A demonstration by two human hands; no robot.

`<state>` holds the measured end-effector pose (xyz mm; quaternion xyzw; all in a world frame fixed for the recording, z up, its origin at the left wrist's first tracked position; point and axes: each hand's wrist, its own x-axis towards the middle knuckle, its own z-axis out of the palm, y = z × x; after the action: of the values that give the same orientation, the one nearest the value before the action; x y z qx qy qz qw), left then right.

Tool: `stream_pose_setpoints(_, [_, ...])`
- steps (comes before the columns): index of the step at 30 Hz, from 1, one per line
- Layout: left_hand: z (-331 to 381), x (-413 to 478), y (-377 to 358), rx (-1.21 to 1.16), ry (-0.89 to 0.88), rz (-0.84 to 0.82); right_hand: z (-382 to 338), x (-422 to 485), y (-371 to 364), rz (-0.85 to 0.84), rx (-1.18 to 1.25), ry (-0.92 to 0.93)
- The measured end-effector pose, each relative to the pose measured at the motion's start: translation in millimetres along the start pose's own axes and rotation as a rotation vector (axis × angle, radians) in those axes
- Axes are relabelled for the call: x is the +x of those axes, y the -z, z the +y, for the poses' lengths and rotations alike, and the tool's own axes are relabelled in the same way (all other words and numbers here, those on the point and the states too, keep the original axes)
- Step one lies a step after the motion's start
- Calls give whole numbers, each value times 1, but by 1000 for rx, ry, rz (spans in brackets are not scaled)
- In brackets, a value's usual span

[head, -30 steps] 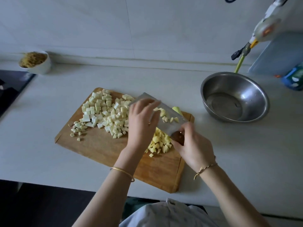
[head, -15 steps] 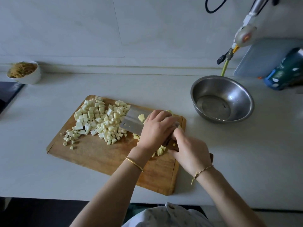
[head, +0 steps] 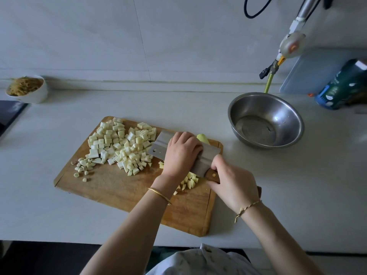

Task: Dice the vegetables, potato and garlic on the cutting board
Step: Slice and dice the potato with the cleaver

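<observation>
Cleaver (head: 158, 148) lowered over potato dice (head: 191, 181); your right-hand grip (head: 232, 184) clasps its handle, left-hand grip (head: 182, 153) curls over the blade; rock evenly.

A pale grey countertop (head: 79, 215) runs along a tiled wall and carries a wooden cutting board (head: 119, 187) near its middle, set askew with one corner toward 6 o'clock and close to the front edge. At 2 o'clock from the board, well apart from it, stands a stainless steel mixing bowl (head: 282, 112), and further out at 2 o'clock a dark green and blue bottle (head: 341, 86) lies beside a pale blue board (head: 309, 72) that leans on the wall. At 10 o'clock, against the wall, sits a small white bowl (head: 37, 94) of shredded brownish food, and at 9 o'clock a black cooktop (head: 10, 114) meets the counter's left end.
</observation>
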<state>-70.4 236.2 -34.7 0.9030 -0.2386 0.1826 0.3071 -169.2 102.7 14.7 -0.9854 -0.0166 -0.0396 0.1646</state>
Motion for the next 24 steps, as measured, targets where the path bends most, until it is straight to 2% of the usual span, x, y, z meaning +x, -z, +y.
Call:
stream_pose_setpoints(20, [-30,-29,-14,-4,403,-24,26,0,5,-43,-161,-172])
stream_pose_setpoints(24, [-36,-32,-12,-12,432,-35,35,-1,10,-2,-82,-254])
